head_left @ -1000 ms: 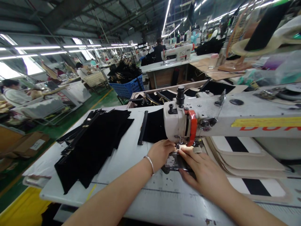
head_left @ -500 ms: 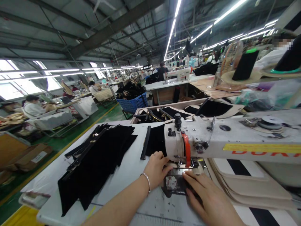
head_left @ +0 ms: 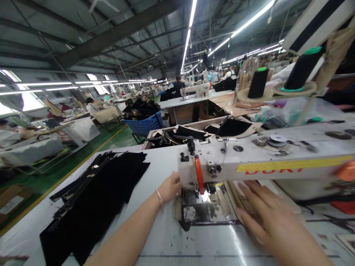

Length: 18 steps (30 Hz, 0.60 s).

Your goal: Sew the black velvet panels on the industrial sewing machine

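Note:
My left hand (head_left: 169, 187), with a bracelet at the wrist, reaches to the left side of the sewing machine head (head_left: 191, 166). Its fingertips are hidden behind the head, so their grip does not show. Right of the metal needle plate (head_left: 205, 212), my right hand (head_left: 263, 212) is blurred, its fingers and thumb on a stack of beige panels (head_left: 235, 194) beneath the machine arm. Most of that stack is covered by the hand. A pile of black fabric pieces (head_left: 94, 199) with dark edge strips lies on the table to the left.
Behind the machine stands a tray (head_left: 151, 139) of black and beige pieces. A blue crate (head_left: 144, 123) heaped with black pieces is beyond it. Thread cones (head_left: 257, 83) stand at right, and scissors (head_left: 340, 221) lie at the far right. Other people work farther back.
My right hand has left the needle plate and moved right onto the beige panels, which have shifted left. My left hand has drawn behind the machine head. The black piece there is out of sight.

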Tool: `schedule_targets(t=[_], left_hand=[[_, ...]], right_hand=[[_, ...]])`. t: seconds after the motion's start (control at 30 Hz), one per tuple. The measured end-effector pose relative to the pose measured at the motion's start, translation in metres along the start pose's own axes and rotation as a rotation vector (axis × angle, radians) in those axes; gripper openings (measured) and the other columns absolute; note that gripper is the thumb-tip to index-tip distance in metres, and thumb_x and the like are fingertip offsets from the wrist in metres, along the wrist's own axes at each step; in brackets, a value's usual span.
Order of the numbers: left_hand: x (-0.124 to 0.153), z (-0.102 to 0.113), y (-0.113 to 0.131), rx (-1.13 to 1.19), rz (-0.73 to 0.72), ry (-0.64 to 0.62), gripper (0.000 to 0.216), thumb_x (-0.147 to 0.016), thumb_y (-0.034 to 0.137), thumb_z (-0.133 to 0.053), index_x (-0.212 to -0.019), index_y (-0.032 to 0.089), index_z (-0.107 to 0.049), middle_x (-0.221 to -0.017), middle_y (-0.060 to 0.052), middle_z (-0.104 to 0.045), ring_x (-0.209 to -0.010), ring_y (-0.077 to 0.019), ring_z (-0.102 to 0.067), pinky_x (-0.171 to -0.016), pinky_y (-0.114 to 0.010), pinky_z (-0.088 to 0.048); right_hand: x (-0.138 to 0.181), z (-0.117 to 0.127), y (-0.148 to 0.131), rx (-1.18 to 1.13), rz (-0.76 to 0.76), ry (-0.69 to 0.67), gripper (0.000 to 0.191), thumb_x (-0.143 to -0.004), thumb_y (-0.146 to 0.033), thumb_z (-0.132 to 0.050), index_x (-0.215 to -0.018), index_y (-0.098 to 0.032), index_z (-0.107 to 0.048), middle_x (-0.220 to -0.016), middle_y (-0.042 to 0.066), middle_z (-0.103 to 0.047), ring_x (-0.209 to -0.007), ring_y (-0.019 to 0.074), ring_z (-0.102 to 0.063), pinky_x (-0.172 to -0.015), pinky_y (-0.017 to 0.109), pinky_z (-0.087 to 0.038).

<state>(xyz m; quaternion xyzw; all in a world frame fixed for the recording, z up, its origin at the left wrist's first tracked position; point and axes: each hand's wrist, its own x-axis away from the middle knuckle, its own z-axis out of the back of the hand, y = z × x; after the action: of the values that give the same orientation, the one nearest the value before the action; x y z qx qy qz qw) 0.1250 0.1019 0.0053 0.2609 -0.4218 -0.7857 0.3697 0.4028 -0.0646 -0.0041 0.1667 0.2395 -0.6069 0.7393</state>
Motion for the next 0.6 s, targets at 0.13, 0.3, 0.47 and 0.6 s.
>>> schedule_targets(t=[0.13,0.3,0.47,0.6], left_hand=[[0.050,0.000,0.002,-0.048,0.004,-0.008,0.036,-0.083,0.025,-0.059,-0.118,0.020,-0.062,-0.122,-0.007,-0.062,-0.118,-0.0271,-0.052,-0.107,-0.044,-0.034],[0.069,-0.013,0.005,-0.157,-0.028,0.059,0.037,-0.082,0.019,-0.061,-0.118,0.021,-0.062,-0.130,-0.008,-0.056,-0.124,-0.0249,-0.049,-0.110,-0.047,-0.030],[0.068,-0.017,-0.001,-0.187,-0.091,0.120,0.029,-0.083,0.017,-0.059,-0.111,0.021,-0.065,-0.124,-0.008,-0.060,-0.122,-0.0225,-0.051,-0.111,-0.048,-0.030],[0.070,-0.017,-0.005,-0.199,-0.109,0.127,0.027,-0.084,0.016,-0.057,-0.109,0.020,-0.066,-0.121,-0.008,-0.062,-0.119,-0.0215,-0.053,-0.109,-0.046,-0.035]], right_hand=[[0.006,-0.006,0.029,0.081,-0.102,-0.129,0.073,-0.082,-0.063,-0.048,-0.130,-0.008,-0.048,-0.125,0.018,-0.056,-0.111,0.0324,-0.054,-0.097,0.051,-0.040],[-0.013,0.002,0.015,0.171,-0.152,-0.191,0.045,-0.087,-0.054,-0.044,-0.107,-0.018,-0.061,-0.099,0.013,-0.065,-0.092,0.0275,-0.060,-0.083,0.044,-0.045],[-0.035,-0.002,0.001,0.241,-0.216,-0.178,0.043,-0.088,-0.049,-0.041,-0.086,-0.012,-0.063,-0.085,0.020,-0.062,-0.081,0.0316,-0.060,-0.066,0.041,-0.044],[-0.037,0.012,0.008,0.230,-0.196,-0.180,0.035,-0.091,-0.031,-0.036,-0.085,-0.011,-0.064,-0.076,0.016,-0.062,-0.068,0.0247,-0.061,-0.060,0.036,-0.043]])
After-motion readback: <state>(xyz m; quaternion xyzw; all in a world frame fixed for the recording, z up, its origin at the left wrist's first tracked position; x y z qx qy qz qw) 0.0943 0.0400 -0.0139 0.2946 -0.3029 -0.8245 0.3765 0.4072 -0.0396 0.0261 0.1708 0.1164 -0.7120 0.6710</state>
